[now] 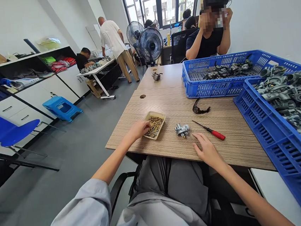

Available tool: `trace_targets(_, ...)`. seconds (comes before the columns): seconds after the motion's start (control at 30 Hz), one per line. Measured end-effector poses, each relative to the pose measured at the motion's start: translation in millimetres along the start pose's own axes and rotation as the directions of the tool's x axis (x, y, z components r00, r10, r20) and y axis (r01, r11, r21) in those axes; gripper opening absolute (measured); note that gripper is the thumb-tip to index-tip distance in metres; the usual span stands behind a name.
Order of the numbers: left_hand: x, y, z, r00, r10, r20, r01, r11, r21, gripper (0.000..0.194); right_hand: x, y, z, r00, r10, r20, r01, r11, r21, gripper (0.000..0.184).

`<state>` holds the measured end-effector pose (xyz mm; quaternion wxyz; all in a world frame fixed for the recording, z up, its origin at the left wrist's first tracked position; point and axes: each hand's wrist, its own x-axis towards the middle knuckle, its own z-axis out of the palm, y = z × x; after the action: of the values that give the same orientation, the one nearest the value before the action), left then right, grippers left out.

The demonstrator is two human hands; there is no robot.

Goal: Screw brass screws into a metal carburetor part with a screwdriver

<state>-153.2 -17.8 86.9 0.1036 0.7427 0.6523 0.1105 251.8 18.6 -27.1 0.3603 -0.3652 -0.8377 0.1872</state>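
Note:
A shallow cream tray (pixel 163 116) full of small brass-coloured jets (pixel 155 124) sits near the table's front edge. My left hand (pixel 141 128) reaches over the tray's left side, fingers bent and drawn together at the pieces; what lies between the fingertips is hidden. To the right of the tray, a silver carburetor (pixel 182 130) lies on the wood, touched by neither hand. My right hand (pixel 206 149) rests on the table edge just right of the carburetor, its fingers stretched out and holding nothing. Beyond it is a screwdriver (pixel 216 133) with a red handle.
A black wristwatch (pixel 200 107) lies before a blue crate (pixel 204 93) holding dark carburetors. Another blue crate (pixel 273 143), heaped with silver carburetors, stands at the right. One more carburetor (pixel 157 76) sits at the far end. A person (pixel 208 32) sits opposite, both hands raised.

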Motion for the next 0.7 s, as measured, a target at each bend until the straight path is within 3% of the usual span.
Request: trace_targets(0.7, 13, -13, 17.9, 0.990, 0.041, -0.132, -0.041, 0.999, 0.003, 0.013, -1, 0, 0, 0.999, -0.038, 0.009, 0.038, 0.998, -0.048, 0.046)
